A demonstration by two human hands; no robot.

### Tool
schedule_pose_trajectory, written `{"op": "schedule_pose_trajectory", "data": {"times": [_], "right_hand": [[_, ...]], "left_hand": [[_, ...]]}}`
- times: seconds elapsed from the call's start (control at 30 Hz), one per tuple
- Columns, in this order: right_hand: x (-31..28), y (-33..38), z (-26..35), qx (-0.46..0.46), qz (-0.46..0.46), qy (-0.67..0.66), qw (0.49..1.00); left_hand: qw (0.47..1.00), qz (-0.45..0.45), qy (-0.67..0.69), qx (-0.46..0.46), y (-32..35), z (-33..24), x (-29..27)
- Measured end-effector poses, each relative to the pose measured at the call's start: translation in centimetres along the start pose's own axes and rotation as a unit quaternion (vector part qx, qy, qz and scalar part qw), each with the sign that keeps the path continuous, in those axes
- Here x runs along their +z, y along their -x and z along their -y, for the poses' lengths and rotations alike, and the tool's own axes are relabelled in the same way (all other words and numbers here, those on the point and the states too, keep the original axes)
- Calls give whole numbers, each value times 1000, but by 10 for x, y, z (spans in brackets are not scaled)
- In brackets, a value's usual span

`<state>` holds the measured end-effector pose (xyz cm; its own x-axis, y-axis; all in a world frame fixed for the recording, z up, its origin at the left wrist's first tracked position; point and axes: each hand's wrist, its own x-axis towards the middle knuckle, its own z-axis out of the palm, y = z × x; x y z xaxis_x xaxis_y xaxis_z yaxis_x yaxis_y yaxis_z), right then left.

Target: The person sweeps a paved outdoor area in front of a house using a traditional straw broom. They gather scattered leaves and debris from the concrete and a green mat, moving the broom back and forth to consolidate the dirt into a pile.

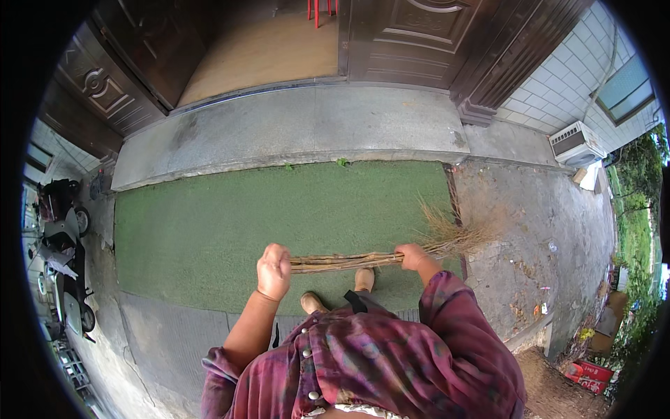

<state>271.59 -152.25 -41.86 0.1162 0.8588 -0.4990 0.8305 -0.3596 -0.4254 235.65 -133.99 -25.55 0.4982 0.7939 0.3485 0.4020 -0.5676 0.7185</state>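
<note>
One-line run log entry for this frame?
left hand: shut on bundled brown twig broom handle | right hand: shut near bristles | bristles over green mat edge

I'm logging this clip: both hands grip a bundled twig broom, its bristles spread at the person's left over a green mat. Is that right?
Not quite. The head view shows the bundled twig broom, gripped by the left hand and right hand, with bristles spread at the person's right, past the green mat.

One twig broom [391, 255], two hands [273, 271], two shoes [363, 279]
</note>
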Motion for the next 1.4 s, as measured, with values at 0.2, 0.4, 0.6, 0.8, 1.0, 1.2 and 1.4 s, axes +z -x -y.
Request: {"op": "schedule_pose_trajectory", "data": {"times": [0.2,0.4,0.6,0.8,1.0,1.2,1.4], "right_hand": [[-67,145,-91,113,-66,20,991],[-137,160,-7,-70,-326,4,943],[-161,82,58,-195,-262,-127,937],[-63,15,-42,-109,-127,-205,964],[-19,79,-81,50,1,-40,998],[-68,110,28,64,75,72,993],[-112,78,244,-177,-61,39,981]], "left_hand": [[981,130,143,7,-38,-75,105],[980,-16,166,109,-111,-141,1],[905,-225,133,335,-99,-199,-75],[968,-77,-25,236,-107,-143,34],[991,57,70,-100,-41,-42,92],[945,-30,191,-262,1,6,24],[941,-288,166,-68,22,-25,-225]]}}
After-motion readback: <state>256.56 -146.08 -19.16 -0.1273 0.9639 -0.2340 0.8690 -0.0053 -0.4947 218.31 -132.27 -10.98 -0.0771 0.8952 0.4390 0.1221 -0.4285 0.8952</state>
